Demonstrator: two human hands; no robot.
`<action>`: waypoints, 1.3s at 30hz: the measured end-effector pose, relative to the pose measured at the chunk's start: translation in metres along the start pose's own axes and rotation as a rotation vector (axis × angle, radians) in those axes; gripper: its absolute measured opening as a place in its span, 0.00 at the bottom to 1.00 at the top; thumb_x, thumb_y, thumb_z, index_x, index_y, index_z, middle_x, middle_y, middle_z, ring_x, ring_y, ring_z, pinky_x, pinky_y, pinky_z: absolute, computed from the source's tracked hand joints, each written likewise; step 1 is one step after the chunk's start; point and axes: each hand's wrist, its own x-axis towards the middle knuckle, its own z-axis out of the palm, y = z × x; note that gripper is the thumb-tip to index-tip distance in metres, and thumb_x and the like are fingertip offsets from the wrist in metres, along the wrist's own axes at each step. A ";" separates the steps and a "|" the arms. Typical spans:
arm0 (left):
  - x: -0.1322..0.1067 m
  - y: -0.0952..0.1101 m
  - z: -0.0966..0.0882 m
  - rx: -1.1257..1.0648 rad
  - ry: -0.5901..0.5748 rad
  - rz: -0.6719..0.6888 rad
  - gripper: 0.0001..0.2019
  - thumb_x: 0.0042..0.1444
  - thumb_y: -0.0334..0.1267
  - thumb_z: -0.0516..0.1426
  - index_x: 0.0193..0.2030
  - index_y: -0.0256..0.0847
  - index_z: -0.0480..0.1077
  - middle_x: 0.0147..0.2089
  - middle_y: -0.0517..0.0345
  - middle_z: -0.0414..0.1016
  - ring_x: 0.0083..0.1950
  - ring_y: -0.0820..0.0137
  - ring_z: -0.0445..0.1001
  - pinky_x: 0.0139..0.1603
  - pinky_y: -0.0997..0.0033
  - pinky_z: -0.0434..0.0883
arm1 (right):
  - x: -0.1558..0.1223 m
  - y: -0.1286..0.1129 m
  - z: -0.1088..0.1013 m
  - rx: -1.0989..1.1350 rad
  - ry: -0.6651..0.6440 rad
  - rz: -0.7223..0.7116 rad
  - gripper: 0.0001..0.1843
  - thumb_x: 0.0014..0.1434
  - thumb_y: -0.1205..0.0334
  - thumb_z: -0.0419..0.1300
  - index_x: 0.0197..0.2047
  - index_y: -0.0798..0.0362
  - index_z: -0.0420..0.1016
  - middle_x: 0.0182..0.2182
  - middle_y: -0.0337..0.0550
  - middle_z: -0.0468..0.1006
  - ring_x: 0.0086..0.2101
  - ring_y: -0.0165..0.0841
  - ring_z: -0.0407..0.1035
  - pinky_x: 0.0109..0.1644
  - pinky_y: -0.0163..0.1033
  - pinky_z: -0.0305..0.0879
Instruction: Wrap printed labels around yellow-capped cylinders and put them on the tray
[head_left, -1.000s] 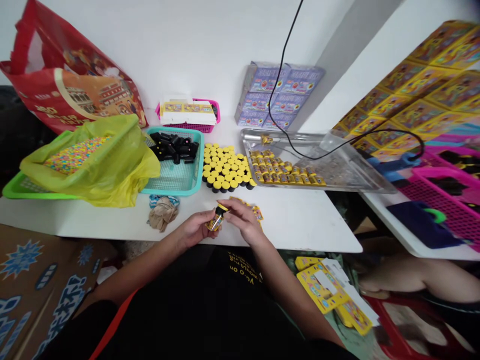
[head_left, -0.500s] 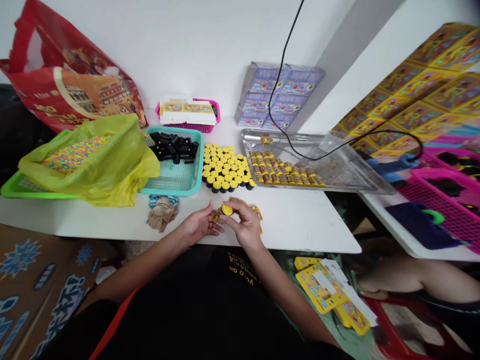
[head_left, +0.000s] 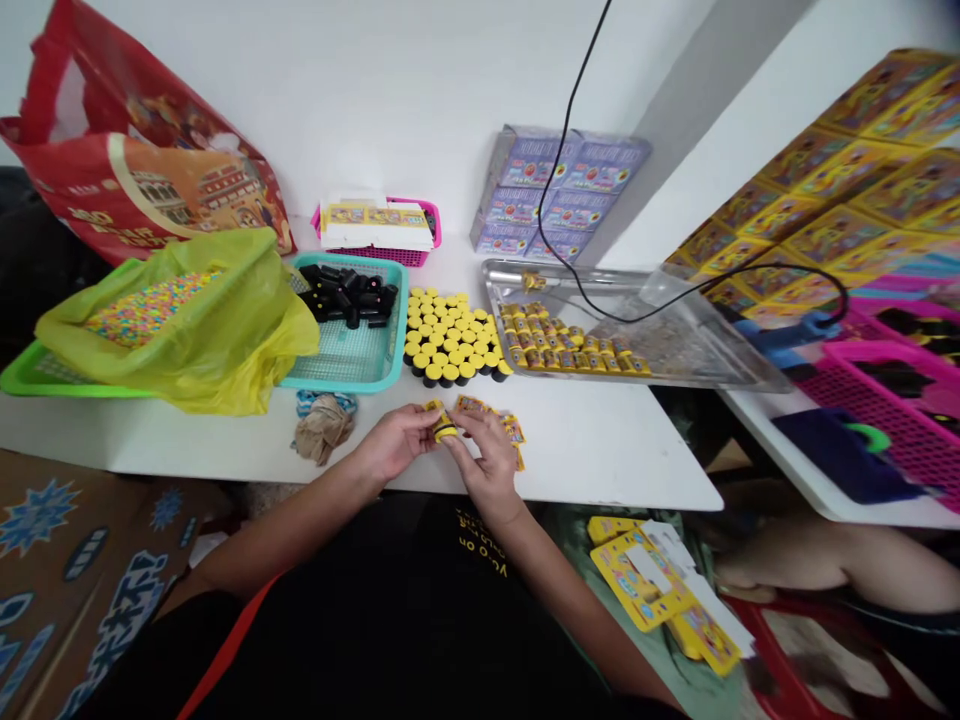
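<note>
My left hand (head_left: 396, 442) and my right hand (head_left: 486, 452) meet over the front of the white table (head_left: 600, 445), both pinching one small yellow-capped bottle (head_left: 441, 424) with a yellow label round it. Just beyond my right hand lies a loose pile of yellow labels (head_left: 501, 422). Behind them stands a block of several black bottles with yellow caps (head_left: 452, 336). Further right, a clear tray (head_left: 675, 350) holds rows of labelled bottles (head_left: 570, 345).
A teal basket (head_left: 352, 355) holds black bottles. A green tray (head_left: 45, 375) lined with a yellow bag (head_left: 225, 330) holds coloured candy. A crumpled brown wad (head_left: 322, 425), a red bag (head_left: 142, 180), a pink basket (head_left: 386, 235), purple boxes (head_left: 559, 190) and a black cable (head_left: 570, 130) are about.
The bottle has been turned between my fingers and brought slightly up the table. My left hand has closed back onto it.
</note>
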 end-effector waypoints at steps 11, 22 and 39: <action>0.004 -0.007 0.005 -0.051 0.022 -0.052 0.06 0.58 0.36 0.60 0.36 0.34 0.73 0.33 0.54 0.76 0.32 0.71 0.74 0.36 0.71 0.71 | -0.003 0.004 0.006 -0.171 0.029 -0.120 0.18 0.61 0.64 0.62 0.55 0.51 0.73 0.43 0.51 0.75 0.44 0.40 0.71 0.47 0.49 0.72; 0.004 -0.013 -0.005 -0.022 0.094 -0.022 0.10 0.54 0.40 0.64 0.36 0.34 0.74 0.34 0.53 0.76 0.31 0.73 0.72 0.37 0.71 0.70 | -0.003 0.005 0.007 -0.157 -0.009 -0.173 0.18 0.61 0.67 0.61 0.55 0.49 0.74 0.39 0.48 0.79 0.40 0.38 0.73 0.45 0.47 0.72; 0.006 -0.013 -0.001 -0.119 0.099 -0.005 0.07 0.55 0.35 0.63 0.38 0.34 0.75 0.32 0.56 0.76 0.30 0.75 0.72 0.36 0.73 0.70 | -0.003 0.005 0.012 -0.192 0.003 -0.137 0.17 0.62 0.64 0.60 0.55 0.51 0.74 0.40 0.48 0.79 0.41 0.39 0.73 0.46 0.47 0.72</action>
